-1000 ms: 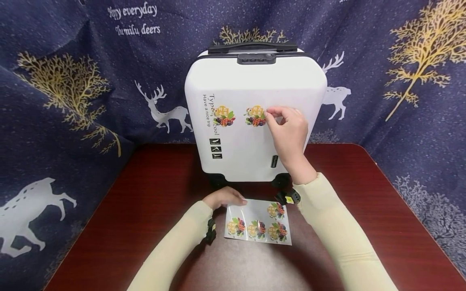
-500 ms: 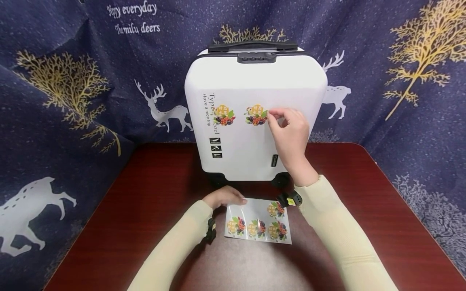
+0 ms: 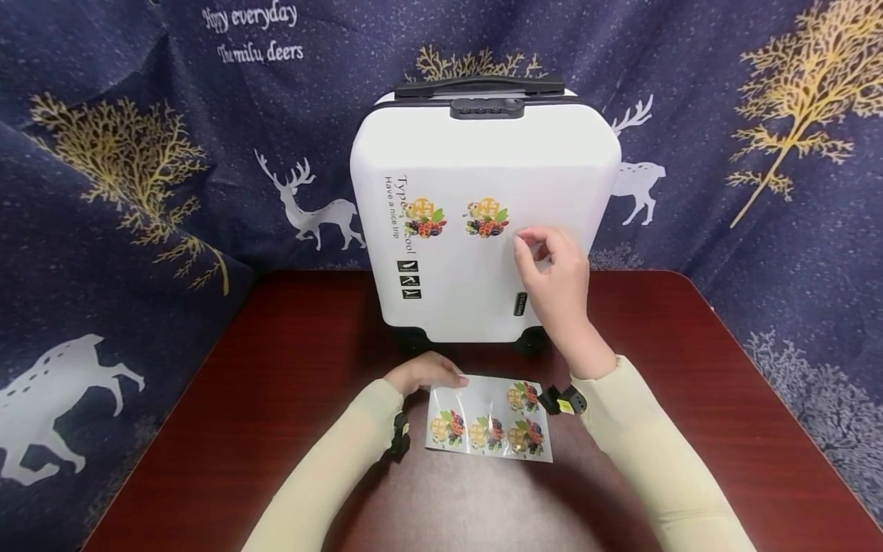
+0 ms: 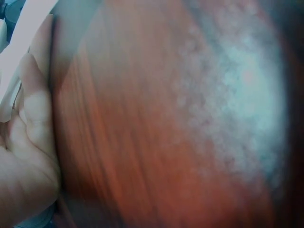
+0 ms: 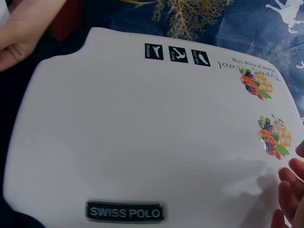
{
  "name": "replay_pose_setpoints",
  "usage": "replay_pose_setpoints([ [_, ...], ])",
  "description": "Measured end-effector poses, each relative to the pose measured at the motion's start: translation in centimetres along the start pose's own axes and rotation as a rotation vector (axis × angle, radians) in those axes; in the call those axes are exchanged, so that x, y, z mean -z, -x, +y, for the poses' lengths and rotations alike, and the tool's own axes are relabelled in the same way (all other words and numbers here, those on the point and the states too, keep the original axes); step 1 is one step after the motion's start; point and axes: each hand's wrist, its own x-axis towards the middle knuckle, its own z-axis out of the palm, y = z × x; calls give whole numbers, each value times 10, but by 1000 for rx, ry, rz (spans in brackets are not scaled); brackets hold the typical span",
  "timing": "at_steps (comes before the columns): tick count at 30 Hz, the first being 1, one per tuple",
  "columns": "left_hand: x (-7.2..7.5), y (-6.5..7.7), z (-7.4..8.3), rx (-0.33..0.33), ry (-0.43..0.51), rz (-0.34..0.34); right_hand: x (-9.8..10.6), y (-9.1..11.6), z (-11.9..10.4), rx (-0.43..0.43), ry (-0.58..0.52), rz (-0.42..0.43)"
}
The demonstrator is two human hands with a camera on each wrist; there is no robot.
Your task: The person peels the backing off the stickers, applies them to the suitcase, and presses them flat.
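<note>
A white suitcase (image 3: 462,299) stands upright at the back of the table. Two fruit stickers lie on its front: a left sticker (image 3: 425,218) overlapping printed lettering, and a right sticker (image 3: 487,218). My right hand (image 3: 557,280) is just right of and below the right sticker, apart from it, fingers loosely bent and holding nothing visible. The right wrist view also has this hand (image 5: 292,192) at its right edge. My left hand (image 3: 426,373) grips the upper left corner of a sticker sheet (image 3: 476,395), thumb on top; several fruit stickers remain on the sheet.
The dark red table (image 3: 303,368) extends around the suitcase and sheet. A blue cloth (image 3: 207,138) with deer and golden trees hangs behind. Black wrist cameras are strapped to both sleeves. On the suitcase front sits a dark nameplate (image 5: 125,212).
My right hand has drawn away from the right sticker, moving right and down, its thumb and forefinger parting from the sticker's edge. The left hand and sheet have stayed put.
</note>
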Motion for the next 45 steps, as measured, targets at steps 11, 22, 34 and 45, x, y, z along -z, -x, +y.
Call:
replay_pose_setpoints([
  [11, 0, 0, 2, 5, 0, 9, 5, 35, 21, -51, -10, -131],
  [22, 0, 0, 0, -9, 4, -5, 8, 63, 43, -72, -31, -170],
  [34, -1, -1, 1, 14, -7, 5, 13, 81, 58, -117, -8, -217],
  [45, -1, -2, 0, 20, -7, 16, 17, 98, 68, -168, 8, -287],
])
